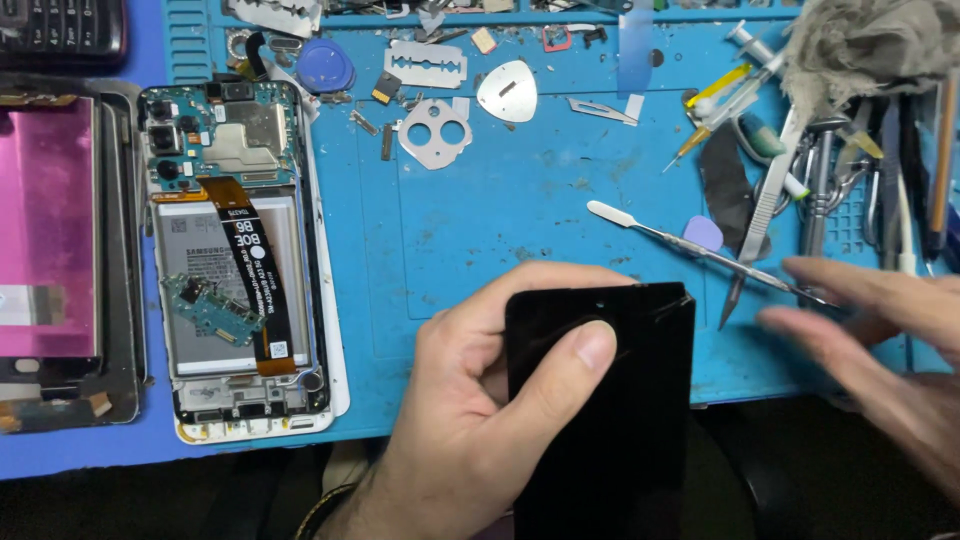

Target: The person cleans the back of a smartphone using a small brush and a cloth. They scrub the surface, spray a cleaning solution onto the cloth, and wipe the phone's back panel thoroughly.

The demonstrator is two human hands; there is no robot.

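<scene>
Left hand point(470, 400) grips black screen point(610, 400); right hand point(880, 340) open.

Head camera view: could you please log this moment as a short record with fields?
Left hand: grips a black phone screen panel, thumb on its face
Right hand: blurred, open, fingertips at a metal spudger
Surface: blue work mat
Left of mat: opened phone with battery and orange flex cable exposed
Far left: pink-backed display
Top right: tweezers, grey rag
</scene>
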